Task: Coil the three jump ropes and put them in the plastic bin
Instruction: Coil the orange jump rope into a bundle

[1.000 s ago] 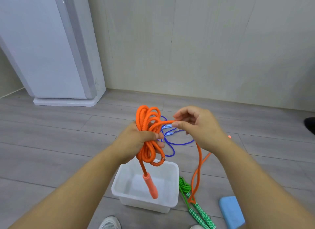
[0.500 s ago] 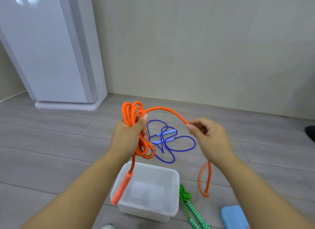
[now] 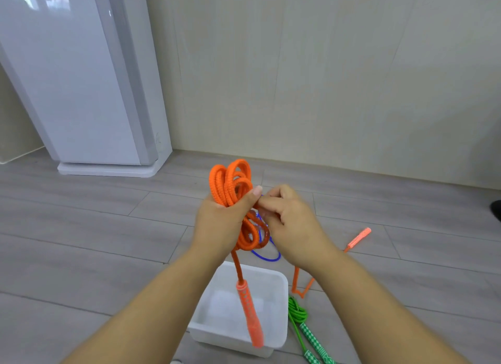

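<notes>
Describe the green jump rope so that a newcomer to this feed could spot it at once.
Find the white plastic bin on the floor, bottom centre. Just right of it lies the green jump rope, bunched, with checkered green-and-white handles. The orange rope is in the left hand and the blue rope lies beyond the bin.

Orange rope [image 3: 230, 184] coiled above white bin [image 3: 214, 317]; green rope [image 3: 298, 313] beside.
</notes>
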Available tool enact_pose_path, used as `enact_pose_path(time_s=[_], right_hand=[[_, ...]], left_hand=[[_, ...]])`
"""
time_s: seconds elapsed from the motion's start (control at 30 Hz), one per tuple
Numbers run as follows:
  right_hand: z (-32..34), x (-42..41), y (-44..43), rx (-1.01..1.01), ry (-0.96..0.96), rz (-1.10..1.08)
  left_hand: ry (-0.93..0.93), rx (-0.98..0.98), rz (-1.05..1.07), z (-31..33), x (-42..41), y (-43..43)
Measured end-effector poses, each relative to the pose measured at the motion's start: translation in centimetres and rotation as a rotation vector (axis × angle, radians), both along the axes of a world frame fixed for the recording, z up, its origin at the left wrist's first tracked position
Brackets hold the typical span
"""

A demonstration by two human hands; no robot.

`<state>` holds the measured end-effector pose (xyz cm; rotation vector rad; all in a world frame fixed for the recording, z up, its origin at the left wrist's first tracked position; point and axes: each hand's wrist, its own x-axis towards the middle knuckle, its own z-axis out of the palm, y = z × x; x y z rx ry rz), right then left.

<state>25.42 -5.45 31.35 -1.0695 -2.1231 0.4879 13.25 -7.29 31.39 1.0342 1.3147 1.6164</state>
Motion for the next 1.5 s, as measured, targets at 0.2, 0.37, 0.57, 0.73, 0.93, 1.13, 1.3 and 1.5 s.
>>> enact_pose_path(time_s=[0.2, 0.37, 0.57, 0.73, 0.93, 1.13, 1.3, 1.5], right_hand=[[-0.3, -0.6, -0.6, -0.091, 0.209, -0.066], [-0.4, 0.0, -0.7, -0.226, 0.345, -0.025], [-0.8, 2.0, -0.8, -0.276, 0.208, -0.040], [-1.8, 4.3, -0.8, -0.304, -0.059, -0.081], [-2.5, 6.5, -1.1, -0.355, -0.349, -0.144], [-1.7, 6.7, -1.9, -0.307, -0.427, -0.041], [0.3, 5.3, -2.5, -0.249, -0.131, 0.096], [1.6, 2.8, -1.8, -0.224, 0.123, 0.074]], left_hand=[[-0.170, 0.008, -0.060, -0.1, -0.7, 0.2], [-0.320, 0.079, -0.132, 0.3, -0.8, 0.2], [-0.504, 0.130, -0.090, 0.1, -1.8, 0.5], [-0.614, 0.134, -0.023, 0.5, -3.2, 0.3], [-0.380, 0.042, 0.127, 0.5, -4.8, 0.2], [-0.073, 0.143, 0.199, 0.3, -4.1, 0.3], [-0.004, 0.193, 0.057, 0.5, -2.7, -0.1], [0.219, -0.028, -0.062, -0.2, -1.3, -0.7]])
